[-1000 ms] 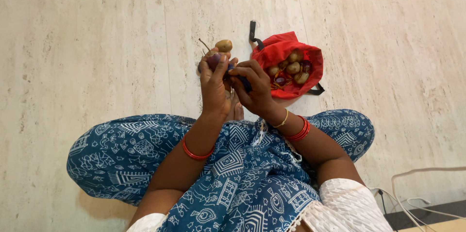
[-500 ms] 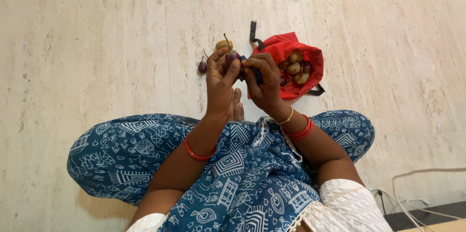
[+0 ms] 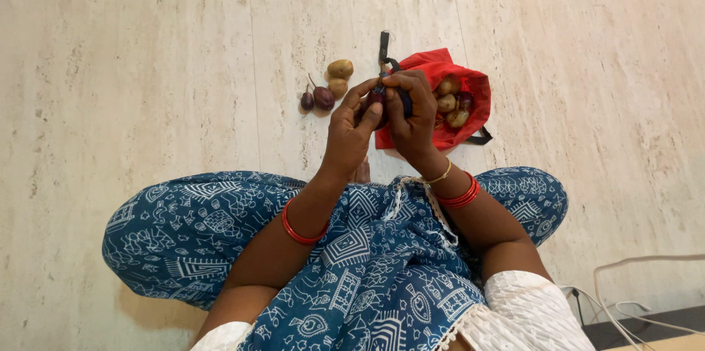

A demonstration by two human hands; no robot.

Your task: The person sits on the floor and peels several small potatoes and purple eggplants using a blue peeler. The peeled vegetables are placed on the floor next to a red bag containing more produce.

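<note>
Both hands have drifted toward the red bag point(image 3: 440, 72), the left hand point(image 3: 351, 127) and right hand point(image 3: 411, 120) together pinching one small purple vegetable point(image 3: 377, 95) (partly hidden) above the floor point(image 3: 147, 64); the loose pieces point(image 3: 327, 87) now lie uncovered.

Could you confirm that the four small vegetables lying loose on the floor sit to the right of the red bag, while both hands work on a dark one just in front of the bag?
Not quite: the head view shows the four loose vegetables on the floor to the left of the red bag, not the right. The rest holds: the left hand and right hand work on a dark vegetable just in front of the bag.
</note>
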